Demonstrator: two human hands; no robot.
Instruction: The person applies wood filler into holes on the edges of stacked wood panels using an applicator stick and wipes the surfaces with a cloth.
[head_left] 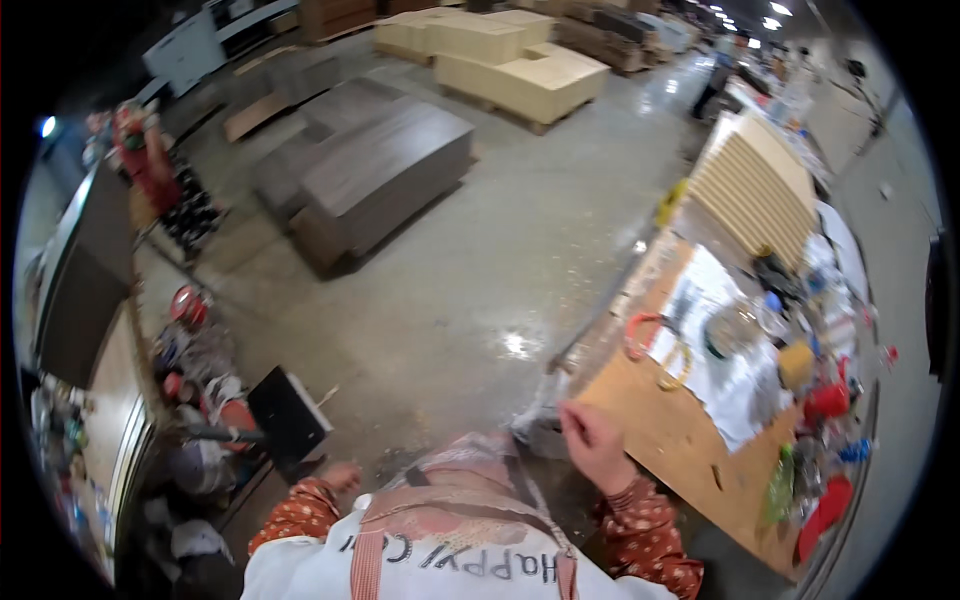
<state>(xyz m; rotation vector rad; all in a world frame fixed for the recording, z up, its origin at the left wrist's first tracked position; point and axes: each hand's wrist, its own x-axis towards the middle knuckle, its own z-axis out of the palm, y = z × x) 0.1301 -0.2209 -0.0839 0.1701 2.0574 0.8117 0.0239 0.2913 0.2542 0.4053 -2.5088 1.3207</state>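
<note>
My right hand [592,440] is curled into a loose fist near the front edge of the wooden worktable [650,425], with nothing visible in it. Low on the left, my left hand [343,475] hangs at my side; its fingers are blurred and partly turned away. Closest to it is a dark flat panel [290,415] with a pale edge. On the worktable lies a white sheet [735,400], with a red looped handle [640,335], a yellow looped handle [677,368] and a clear plastic jar [732,330] on or beside it.
A ridged stack of cream boards [750,185] stands farther along the worktable, and bottles and red items crowd its right side. Ahead on the floor sit a grey-brown panel stack [390,165] and pale stacks [520,80]. Another person [155,170] stands at the left, beyond cluttered bags [205,375].
</note>
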